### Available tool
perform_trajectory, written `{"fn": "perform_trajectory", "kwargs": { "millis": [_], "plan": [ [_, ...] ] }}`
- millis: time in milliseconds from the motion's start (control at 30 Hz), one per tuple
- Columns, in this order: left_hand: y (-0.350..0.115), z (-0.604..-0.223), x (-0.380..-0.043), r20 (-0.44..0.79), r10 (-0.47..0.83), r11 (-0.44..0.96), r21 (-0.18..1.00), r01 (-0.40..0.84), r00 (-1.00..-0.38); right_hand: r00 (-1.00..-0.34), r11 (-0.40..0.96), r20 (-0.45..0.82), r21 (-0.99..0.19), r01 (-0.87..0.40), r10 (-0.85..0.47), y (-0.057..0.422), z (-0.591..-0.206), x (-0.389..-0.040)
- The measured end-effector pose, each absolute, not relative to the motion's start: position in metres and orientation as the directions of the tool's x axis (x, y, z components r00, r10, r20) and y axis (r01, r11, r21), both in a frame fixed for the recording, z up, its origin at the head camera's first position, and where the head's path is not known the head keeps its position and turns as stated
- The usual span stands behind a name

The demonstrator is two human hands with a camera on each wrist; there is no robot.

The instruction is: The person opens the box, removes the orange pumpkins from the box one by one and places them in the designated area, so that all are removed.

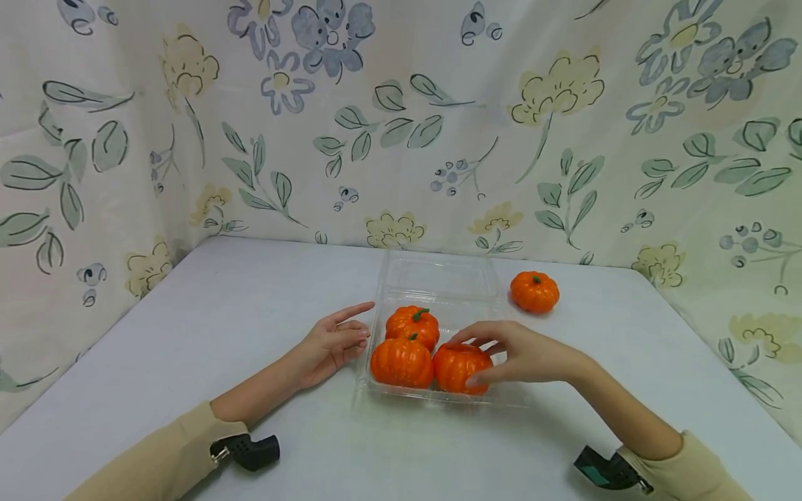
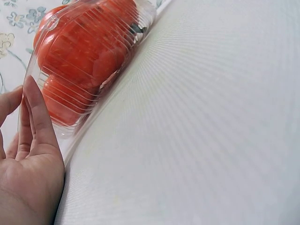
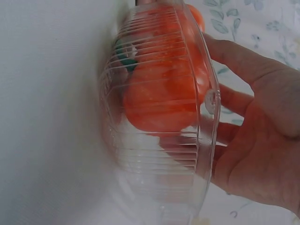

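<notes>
A clear plastic clamshell box [image 1: 404,394] lies with its lid [image 1: 438,275] folded back, away from me. Three small orange pumpkins are in its tray: a back-left one [image 1: 407,325], a front-left one [image 1: 401,363] and a front-right one [image 1: 457,369]. My right hand [image 1: 523,351] grips the front-right pumpkin, thumb at its near side and fingers over its top. In the right wrist view, the fingers reach over the rim [image 3: 212,101]. My left hand [image 1: 328,346] is at the box's left side, fingers loosely extended; in the left wrist view its fingertips [image 2: 31,86] touch the rim.
Another orange pumpkin [image 1: 535,292] stands on the white table [image 1: 269,299] to the right of the lid. A flowered cloth [image 1: 401,132] hangs behind the table and along its sides. Black cameras [image 1: 250,452] are fixed at both sleeves.
</notes>
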State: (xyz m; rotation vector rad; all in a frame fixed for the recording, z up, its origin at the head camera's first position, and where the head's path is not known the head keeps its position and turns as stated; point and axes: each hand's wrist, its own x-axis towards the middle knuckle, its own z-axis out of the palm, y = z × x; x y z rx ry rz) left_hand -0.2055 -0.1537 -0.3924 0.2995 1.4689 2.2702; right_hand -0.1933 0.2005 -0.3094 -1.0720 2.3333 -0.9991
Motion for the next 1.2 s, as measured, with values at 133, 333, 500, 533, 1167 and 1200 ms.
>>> {"fn": "perform_trajectory", "kwargs": {
  "millis": [133,333,500,533,1167,1200],
  "plan": [
    [-0.1533,-0.3935,-0.2064,-0.050,0.454,-0.355,0.906,-0.232,-0.889,-0.632,0.459,-0.043,-0.725,-0.513,-0.773,0.1990,-0.3110,-0.1918],
    [-0.1530,-0.3935,-0.2063,-0.052,0.454,-0.358,0.903,-0.236,-0.889,-0.646,0.480,-0.048,-0.712,-0.513,-0.762,0.1980,-0.3132,-0.1921],
    [-0.1531,-0.3931,-0.2061,-0.054,0.454,-0.357,0.903,-0.237,-0.889,-0.658,0.488,-0.056,-0.719,-0.495,-0.751,0.1977,-0.3133,-0.1933],
    [-0.1531,-0.3929,-0.2061,-0.056,0.454,-0.357,0.903,-0.238,-0.889,-0.662,0.490,-0.057,-0.721,-0.491,-0.748,0.1979,-0.3132,-0.1935],
    [-0.1537,-0.3918,-0.2060,-0.033,0.464,-0.364,0.904,-0.225,-0.885,-0.715,0.521,0.024,-0.668,-0.532,-0.699,0.1993,-0.3100,-0.1956],
    [-0.1538,-0.3921,-0.2062,-0.035,0.463,-0.366,0.903,-0.227,-0.886,-0.719,0.527,0.031,-0.658,-0.538,-0.695,0.1993,-0.3100,-0.1958]
  ]
}}
